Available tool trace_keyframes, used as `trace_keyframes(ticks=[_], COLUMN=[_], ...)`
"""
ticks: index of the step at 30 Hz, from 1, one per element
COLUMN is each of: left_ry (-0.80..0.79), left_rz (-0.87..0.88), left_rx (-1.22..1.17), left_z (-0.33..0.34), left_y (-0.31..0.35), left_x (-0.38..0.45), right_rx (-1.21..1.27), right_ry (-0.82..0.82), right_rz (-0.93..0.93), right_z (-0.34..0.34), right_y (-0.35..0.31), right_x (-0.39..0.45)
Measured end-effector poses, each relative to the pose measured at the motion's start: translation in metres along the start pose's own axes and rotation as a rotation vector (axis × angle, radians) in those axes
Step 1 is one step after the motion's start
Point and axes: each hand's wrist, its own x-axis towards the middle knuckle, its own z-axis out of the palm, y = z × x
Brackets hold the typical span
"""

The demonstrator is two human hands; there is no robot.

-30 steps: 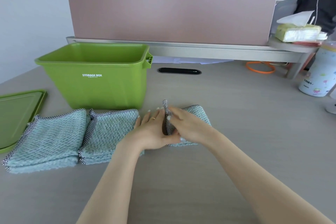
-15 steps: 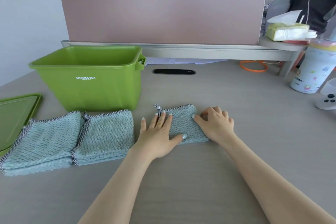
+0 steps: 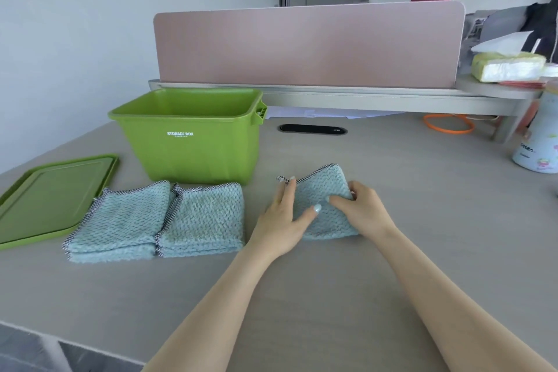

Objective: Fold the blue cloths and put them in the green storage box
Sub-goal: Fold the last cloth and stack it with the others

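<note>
Desk point(image 3: 392, 251): lid point(image 3: 54, 199), green box point(image 3: 193, 142), two folded cloths point(image 3: 157, 220).

Only one camera here, strapped to the person's head, so you're basically looking out from their eyes, forward and tilted down at the table point(image 3: 392, 296). It's wide-angle, straight edges bow a bit near the borders. Both forearms come in from the bottom edge, with the left hand point(image 3: 283, 217) and right hand point(image 3: 362, 208) close in, around the middle of the shot. The green box point(image 3: 193, 142) sits a bit further off to the left, the pink divider point(image 3: 308, 45) runs across the far side of the table, and over it you can see deeper into the room. There's no second view to overlap with
</note>
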Motion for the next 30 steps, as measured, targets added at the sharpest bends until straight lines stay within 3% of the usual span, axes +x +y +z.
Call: trace_keyframes(ticks=[3, 8, 10, 12, 14, 17, 22, 30], left_ry=[0.113, 0.054, 0.116, 0.283, 0.465, 0.593, 0.498, 0.418], left_rz=[-0.110, -0.357, -0.365, -0.333, -0.309, -0.251, -0.263, -0.318], left_rx=[-0.557, -1.102, -1.178, -1.072, -0.813, -0.478, -0.178, 0.182], left_z=[-0.013, -0.046, -0.067, -0.090, -0.111, -0.128, -0.121, -0.113], left_y=[0.008, -0.001, -0.011, -0.025, -0.041, -0.062, -0.092, -0.097], left_x=[-0.008, -0.022, -0.026, -0.026, -0.030, -0.040, -0.052, -0.053], right_rx=[0.255, 0.438, 0.454, 0.355, 0.269, 0.167, -0.018, -0.313], right_ry=[-0.060, -0.111, -0.097, -0.091, -0.164, -0.289, -0.371, -0.236], right_rz=[-0.018, -0.071, -0.088, -0.118, -0.136, -0.171, -0.137, -0.237], right_z=[0.001, 0.022, 0.036, 0.053, 0.072, 0.103, 0.131, 0.129], right_y=[-0.010, -0.041, -0.056, -0.068, -0.077, -0.077, -0.060, -0.036], right_x=[-0.004, -0.009, -0.010, -0.010, -0.011, -0.010, -0.018, -0.023])
